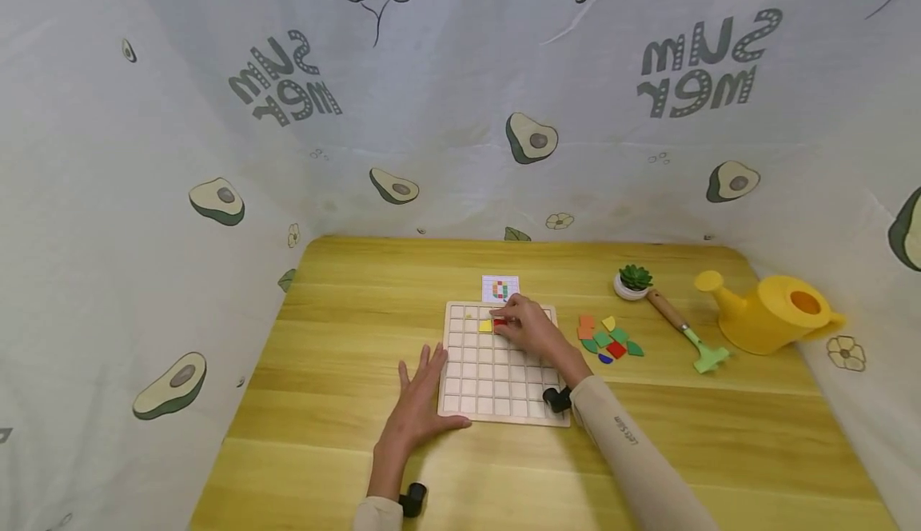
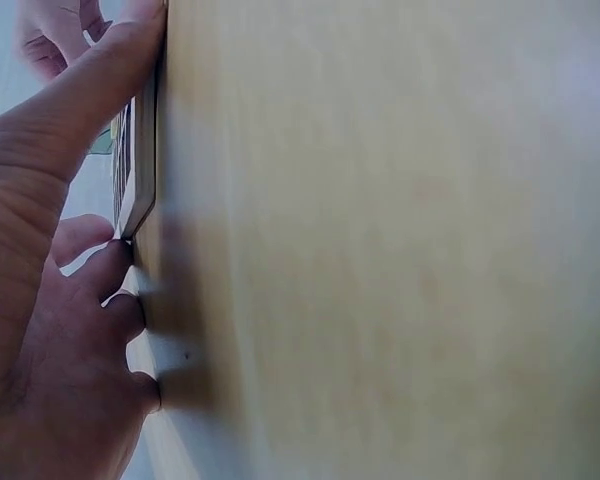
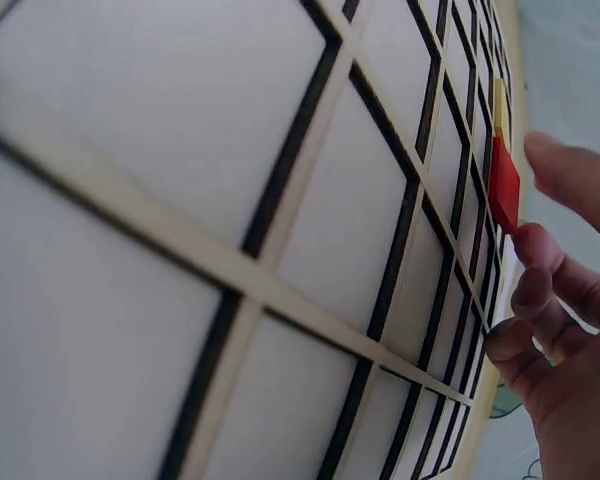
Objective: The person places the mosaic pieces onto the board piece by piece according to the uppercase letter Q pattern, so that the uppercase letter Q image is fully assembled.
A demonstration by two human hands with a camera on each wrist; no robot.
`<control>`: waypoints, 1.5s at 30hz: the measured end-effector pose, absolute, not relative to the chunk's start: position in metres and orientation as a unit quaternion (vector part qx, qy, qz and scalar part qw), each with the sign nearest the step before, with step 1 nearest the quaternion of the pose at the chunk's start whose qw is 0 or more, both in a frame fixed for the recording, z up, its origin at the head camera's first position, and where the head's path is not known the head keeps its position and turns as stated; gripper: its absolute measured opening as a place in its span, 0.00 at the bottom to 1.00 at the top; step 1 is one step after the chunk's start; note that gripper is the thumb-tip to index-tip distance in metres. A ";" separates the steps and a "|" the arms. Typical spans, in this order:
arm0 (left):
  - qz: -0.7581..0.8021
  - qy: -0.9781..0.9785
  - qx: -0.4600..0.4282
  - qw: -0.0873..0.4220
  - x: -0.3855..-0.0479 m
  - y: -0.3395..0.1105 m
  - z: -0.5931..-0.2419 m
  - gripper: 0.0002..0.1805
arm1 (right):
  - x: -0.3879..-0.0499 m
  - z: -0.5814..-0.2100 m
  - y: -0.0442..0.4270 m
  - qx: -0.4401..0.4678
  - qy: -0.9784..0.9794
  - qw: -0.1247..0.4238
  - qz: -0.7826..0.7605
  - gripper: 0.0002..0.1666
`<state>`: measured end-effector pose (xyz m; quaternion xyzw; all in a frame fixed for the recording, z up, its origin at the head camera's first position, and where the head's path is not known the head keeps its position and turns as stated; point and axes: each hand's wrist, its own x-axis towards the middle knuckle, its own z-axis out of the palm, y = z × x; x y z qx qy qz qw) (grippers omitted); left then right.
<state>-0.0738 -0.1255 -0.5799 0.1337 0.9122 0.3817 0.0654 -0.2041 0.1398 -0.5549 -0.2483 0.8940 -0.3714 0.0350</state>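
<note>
My right hand (image 1: 528,325) reaches over the upper part of a wooden grid board (image 1: 496,387). One fingertip touches a red square tile (image 3: 503,188) lying on the grid, while the thumb (image 3: 570,180) stands slightly apart from it. Beside the red tile sits a yellow tile (image 1: 485,326); a small yellow patch (image 1: 469,317) shows in a cell farther left. My left hand (image 1: 416,401) is spread at the board's lower left corner. Its thumb lies along the near edge and its fingers rest by the left edge, as the left wrist view also shows.
Behind the board lies a pattern card (image 1: 500,288). To its right are loose tiles, among them an orange tile (image 1: 586,321), a red tile (image 1: 615,349) and a blue piece (image 1: 605,358). Farther right stand a potted succulent (image 1: 635,281), a small rake (image 1: 683,327) and a yellow watering can (image 1: 773,315).
</note>
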 end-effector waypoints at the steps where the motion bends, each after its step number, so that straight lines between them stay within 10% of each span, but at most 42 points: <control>1: 0.382 0.912 0.133 0.065 -0.073 -0.126 -0.580 0.70 | -0.204 -0.556 0.140 -0.255 0.896 0.034 -0.363 0.18; 45: 0.388 0.911 0.124 0.067 -0.071 -0.125 -0.578 0.70 | -0.191 -0.541 0.182 -0.225 0.916 0.003 -0.332 0.23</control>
